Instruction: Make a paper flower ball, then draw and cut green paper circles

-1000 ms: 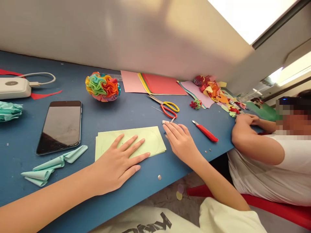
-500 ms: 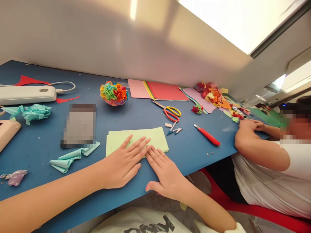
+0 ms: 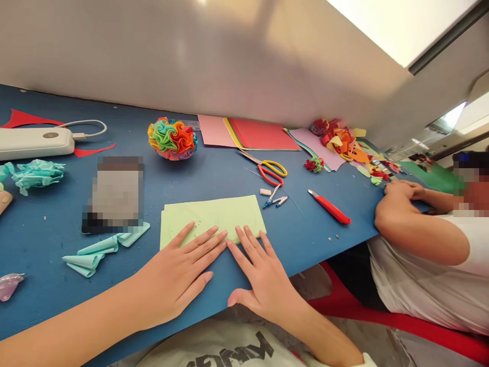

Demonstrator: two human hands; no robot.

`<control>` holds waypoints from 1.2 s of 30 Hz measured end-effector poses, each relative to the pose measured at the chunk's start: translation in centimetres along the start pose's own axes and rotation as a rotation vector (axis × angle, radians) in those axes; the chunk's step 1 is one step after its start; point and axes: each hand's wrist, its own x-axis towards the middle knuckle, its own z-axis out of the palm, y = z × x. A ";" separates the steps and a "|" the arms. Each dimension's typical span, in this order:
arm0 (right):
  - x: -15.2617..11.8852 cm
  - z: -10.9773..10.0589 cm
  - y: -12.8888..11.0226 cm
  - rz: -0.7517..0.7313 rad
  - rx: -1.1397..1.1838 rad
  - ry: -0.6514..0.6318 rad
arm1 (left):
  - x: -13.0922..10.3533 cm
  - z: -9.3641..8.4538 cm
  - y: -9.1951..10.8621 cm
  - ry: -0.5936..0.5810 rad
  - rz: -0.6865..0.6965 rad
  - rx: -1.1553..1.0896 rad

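Pale green folded paper (image 3: 237, 211) lies on the blue table, with faint curved pencil lines and small dark specks on its surface. My left hand (image 3: 179, 272) rests flat with spread fingers, its fingertips on the paper's near left part. Beside it, my right hand (image 3: 263, 275) lies with fingers apart, fingertips on the near right edge of the sheet. Neither hand holds anything. Just past the paper's right corner are a white eraser (image 3: 265, 192) and a blue-and-white compass (image 3: 272, 198). Scissors (image 3: 269, 171) with red and yellow handles lie behind these.
A red cutter (image 3: 330, 207) lies to the right. Behind are a colourful paper ball (image 3: 172, 139) and stacked coloured sheets (image 3: 263, 133). A blurred dark-edged device (image 3: 114, 193) and teal paper pieces (image 3: 87, 259) are at left. A person (image 3: 424, 229) sits at right, arms on the table.
Both hands have drawn slightly back toward the near edge, and the right hand's fingers have spread. More of the paper and its pencil lines shows. The view has shifted a little.
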 end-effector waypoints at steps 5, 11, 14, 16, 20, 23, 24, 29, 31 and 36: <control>-0.7 0.8 -0.9 0.100 -0.040 0.227 | 0.0 -0.1 0.0 0.001 -0.009 -0.013; -0.2 0.1 -1.0 0.119 -0.004 0.170 | 0.2 -0.4 0.1 -0.007 -0.053 -0.047; -0.3 -0.3 -0.6 0.132 -0.046 0.167 | 0.1 -0.5 -0.1 0.021 -0.060 -0.068; -0.7 -0.5 -0.1 0.151 -0.090 0.184 | -0.3 -0.6 -0.3 0.043 -0.058 -0.078; -1.5 -0.8 0.9 0.165 -0.143 0.186 | -1.9 -0.8 -0.6 0.087 -0.075 -0.101; -2.0 -1.0 1.5 0.171 -0.155 0.172 | -3.6 -1.0 -0.7 0.110 -0.158 -0.113; -2.1 -1.0 1.6 0.178 -0.160 0.172 | -4.2 -1.1 -0.8 0.099 -0.188 -0.108; -2.8 -0.7 2.1 0.255 -0.186 0.168 | -7.4 -1.1 -1.1 0.071 -0.274 -0.081; -2.9 -0.5 2.1 0.281 -0.199 0.173 | -8.4 -1.2 -1.1 0.064 -0.294 -0.065; -2.0 -1.0 2.1 0.258 -0.301 0.171 | -7.3 -2.2 -1.4 0.139 -0.219 -0.016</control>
